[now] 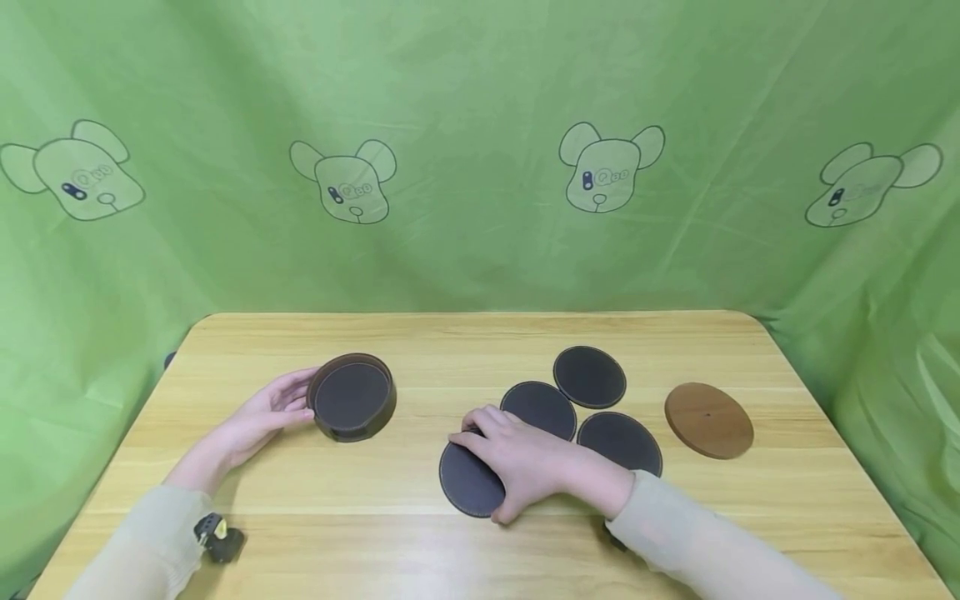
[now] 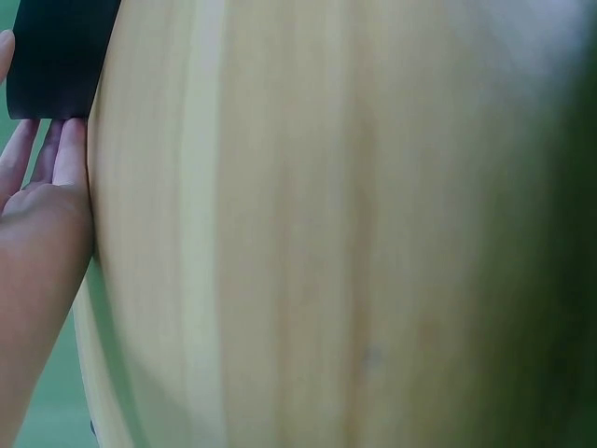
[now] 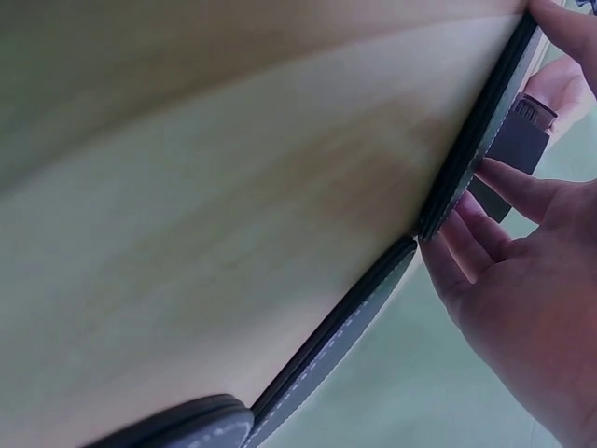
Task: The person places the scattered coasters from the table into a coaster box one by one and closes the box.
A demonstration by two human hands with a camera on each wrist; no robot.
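Note:
My left hand [image 1: 258, 423] holds the left side of a round, dark brown coaster holder [image 1: 384, 418], thumb at the near side and fingers farther back. A flat black surface shows inside its rim. In the left wrist view, fingers [image 2: 68, 154] lie against the holder's dark wall [image 2: 58, 65]. My right hand [image 1: 528, 460] spans a round black coaster [image 1: 467, 483] on the table, its thumb at the near edge and fingers at the far edge. Seen from the right wrist, the edge of this coaster [image 3: 485, 126] looks layered, with pale stitching.
Beyond the right hand lie three more black coasters, one partly behind the hand [image 1: 536, 406], one at the back [image 1: 589, 377] and one by the forearm [image 1: 621, 444]. A brown disc [image 1: 708, 421] with a small central dot lies farther right on the wooden table [image 1: 420, 550]. Green cloth [image 1: 480, 250] surrounds the table.

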